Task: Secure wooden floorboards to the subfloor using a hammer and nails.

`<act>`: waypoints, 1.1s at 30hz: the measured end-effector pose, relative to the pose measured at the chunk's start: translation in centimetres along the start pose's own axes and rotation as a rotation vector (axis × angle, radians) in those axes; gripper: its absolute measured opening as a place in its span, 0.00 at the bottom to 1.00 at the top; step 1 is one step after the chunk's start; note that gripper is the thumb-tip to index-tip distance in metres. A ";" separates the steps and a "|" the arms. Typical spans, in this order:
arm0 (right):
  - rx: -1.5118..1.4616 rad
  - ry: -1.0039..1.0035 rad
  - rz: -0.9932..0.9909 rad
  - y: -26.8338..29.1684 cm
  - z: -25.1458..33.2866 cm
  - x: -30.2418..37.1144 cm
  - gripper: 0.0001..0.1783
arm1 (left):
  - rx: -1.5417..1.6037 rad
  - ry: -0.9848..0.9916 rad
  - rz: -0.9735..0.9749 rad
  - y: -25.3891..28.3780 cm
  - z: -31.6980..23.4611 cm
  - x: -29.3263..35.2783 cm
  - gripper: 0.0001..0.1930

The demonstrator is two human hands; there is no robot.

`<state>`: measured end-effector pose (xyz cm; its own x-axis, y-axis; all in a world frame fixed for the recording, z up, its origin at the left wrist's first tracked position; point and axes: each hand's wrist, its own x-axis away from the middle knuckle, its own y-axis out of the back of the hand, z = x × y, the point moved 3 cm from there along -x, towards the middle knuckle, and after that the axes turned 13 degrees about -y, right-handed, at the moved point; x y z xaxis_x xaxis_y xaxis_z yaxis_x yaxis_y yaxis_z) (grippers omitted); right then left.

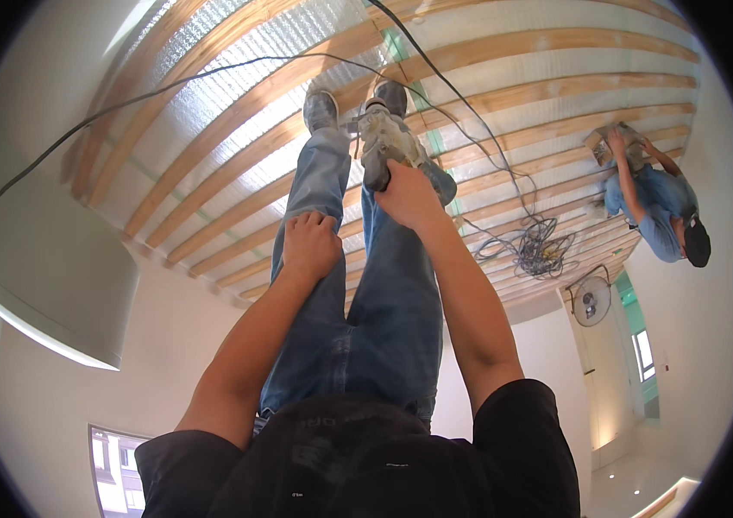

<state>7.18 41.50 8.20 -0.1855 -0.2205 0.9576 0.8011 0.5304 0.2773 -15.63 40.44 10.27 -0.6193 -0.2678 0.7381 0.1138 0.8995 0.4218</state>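
My right hand (408, 197) is wrapped round the dark rear handle of a dusty rotary hammer drill (390, 134). The drill is in front of my right knee, its chuck end pointing away toward my right shoe. What its tip touches I cannot make out. On my left knee lies my left hand (312, 246), fingers bent loosely over the blue jeans and no tool in it. Under and around my shoes run wooden joists (250, 129) with shiny silver insulation sheet (237, 65) between some of them.
Black cables (202, 73) cross the joists, one passing close to the drill. A tangled cable heap (543, 249) lies to the right, near a round fan (591, 300). At the far right a co-worker (660, 203) crouches, handling a brown bag-like object (616, 142). A pale cabinet-like block (56, 285) stands left.
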 end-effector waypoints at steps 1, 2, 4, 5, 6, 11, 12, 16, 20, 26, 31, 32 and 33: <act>0.000 -0.003 0.008 -0.2 -0.1 -0.5 0.18 | -0.010 0.005 0.016 0.0 -0.1 -0.1 0.13; -0.007 0.009 0.012 -0.3 -0.1 -1.0 0.18 | -0.008 0.008 0.023 0.0 -0.1 -0.1 0.13; -0.013 0.031 0.010 -0.3 -0.5 -2.5 0.18 | 0.055 0.026 -0.069 0.4 -0.3 -0.9 0.12; -0.023 0.040 -0.021 -0.5 -0.9 -3.0 0.17 | 0.052 0.027 -0.071 0.4 -0.5 -1.3 0.12; -0.035 0.042 -0.043 -0.8 -1.0 -3.0 0.17 | 0.062 0.033 -0.072 0.4 -0.8 -1.1 0.12; -0.033 0.058 -0.036 -1.1 -1.2 -3.8 0.18 | 0.080 0.048 -0.108 0.1 -1.2 -2.0 0.12; -0.038 0.060 -0.027 -1.0 -1.2 -3.8 0.18 | 0.075 0.052 -0.109 0.0 -1.3 -2.1 0.12; 0.019 0.066 -0.034 0.0 -1.8 -4.2 0.17 | 0.063 0.063 -0.116 0.1 -1.6 -2.5 0.13; 0.015 0.103 -0.014 0.8 -2.1 -4.3 0.17 | 0.096 0.084 -0.093 0.5 -2.0 -3.3 0.13; 0.068 0.066 0.009 1.5 -1.1 -4.6 0.17 | 0.123 0.087 -0.076 0.6 -1.5 -4.2 0.13; 0.039 0.071 0.015 0.3 -1.3 -5.0 0.17 | 0.132 0.098 -0.078 0.4 -1.3 -4.0 0.14; 0.061 0.055 0.023 -0.2 -1.3 -5.1 0.17 | 0.134 0.099 -0.076 0.4 -1.3 -4.0 0.14; 0.081 0.039 0.032 -0.6 -1.1 -5.1 0.17 | 0.137 0.104 -0.073 0.5 -1.3 -4.0 0.14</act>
<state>8.30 41.39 3.02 -0.1369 -0.2334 0.9627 0.7576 0.6014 0.2536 -12.04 41.51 8.17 -0.5375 -0.3618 0.7617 -0.0402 0.9132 0.4055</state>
